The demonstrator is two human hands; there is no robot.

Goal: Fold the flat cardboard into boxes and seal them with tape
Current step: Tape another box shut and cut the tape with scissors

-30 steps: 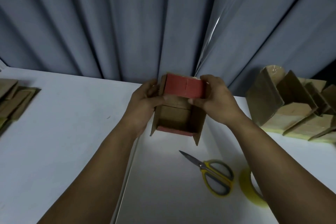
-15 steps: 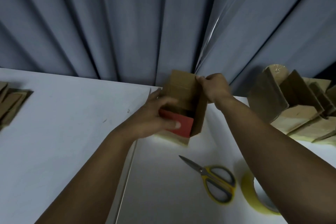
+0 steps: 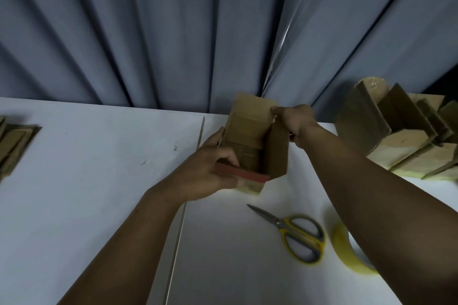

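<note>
The open-topped cardboard box (image 3: 250, 141) sat at the middle of the white surface (image 3: 86, 181), near its far edge and just in front of the grey curtain (image 3: 173, 32). The left hand (image 3: 205, 171) was clamped on the box's near left side, its fingers curled over the red-faced flap (image 3: 244, 174). The right hand (image 3: 295, 124) pinched the upper right corner of the tall back flap, which stood upright. Whether the box's bottom rested on the surface or hung just above it was hard to tell from this angle.

Yellow-handled scissors (image 3: 295, 233) lay closed on the surface nearer the person, and a roll of yellowish tape (image 3: 347, 252) lay just beside them, partly hidden under the right forearm. A cluster of folded boxes (image 3: 401, 136) stood at the far right, and a stack of flat cardboard (image 3: 14, 143) lay at the left edge.
</note>
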